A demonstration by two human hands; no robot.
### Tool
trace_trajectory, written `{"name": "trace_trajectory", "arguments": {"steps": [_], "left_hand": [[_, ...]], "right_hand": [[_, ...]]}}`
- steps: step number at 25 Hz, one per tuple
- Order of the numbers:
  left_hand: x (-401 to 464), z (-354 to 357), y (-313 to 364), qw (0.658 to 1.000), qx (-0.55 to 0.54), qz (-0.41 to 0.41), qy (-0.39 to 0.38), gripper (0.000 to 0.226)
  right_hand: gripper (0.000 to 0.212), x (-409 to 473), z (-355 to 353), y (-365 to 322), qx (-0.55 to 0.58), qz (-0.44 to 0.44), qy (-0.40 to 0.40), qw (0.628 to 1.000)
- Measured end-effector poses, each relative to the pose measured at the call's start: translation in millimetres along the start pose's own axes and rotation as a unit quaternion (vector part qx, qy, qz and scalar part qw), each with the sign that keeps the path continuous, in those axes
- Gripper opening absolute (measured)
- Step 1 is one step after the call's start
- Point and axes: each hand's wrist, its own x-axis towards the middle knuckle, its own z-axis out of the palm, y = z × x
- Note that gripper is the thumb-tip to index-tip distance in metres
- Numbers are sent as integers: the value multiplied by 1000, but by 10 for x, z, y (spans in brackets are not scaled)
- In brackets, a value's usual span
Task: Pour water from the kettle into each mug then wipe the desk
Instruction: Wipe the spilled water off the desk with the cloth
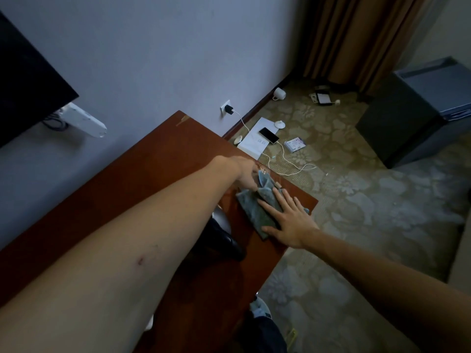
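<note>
A grey-green cloth (254, 210) lies crumpled near the right end of the reddish-brown desk (158, 169). My left hand (246, 171) pinches the cloth's far raised edge. My right hand (288, 220) lies flat on the cloth with fingers spread. The kettle (224, 238), with a silver body and black handle, stands on the desk just under my left forearm and is mostly hidden by it. No mug is visible on the desk; a white mug (279, 94) lies on the floor by the wall.
Past the desk's right edge, on patterned carpet, lie a phone (269, 135) on a charging cable, white paper (254, 142), and small items. A dark cabinet (413, 115) stands at right. A black screen (28, 90) hangs on the wall at left.
</note>
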Motion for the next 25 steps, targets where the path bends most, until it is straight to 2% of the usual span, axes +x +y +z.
{"name": "trace_trajectory", "arguments": {"steps": [4,9,15,18,20,25], "left_hand": [[-232,100,9,1000,-6,21,-1,74],[-868,274,197,993,11,98,71,65],[-1780,1018,356,966,23,216,142,61],[-2165,1441,333,950,53,256,172,57],[-2370,1720,229,951,67,246,175,58],[-2740,2276,-430,987,16,118,111,59]], "right_hand": [[78,-526,320,-258,17,-4,-6,1000],[81,-976,643,-856,43,45,-10,998],[82,-1228,789,-1479,54,77,-28,995],[88,-1311,854,-1713,73,70,13,995],[86,-1352,905,-1901,85,59,16,995],[83,-1410,1072,-2354,23,1,-37,999]]}}
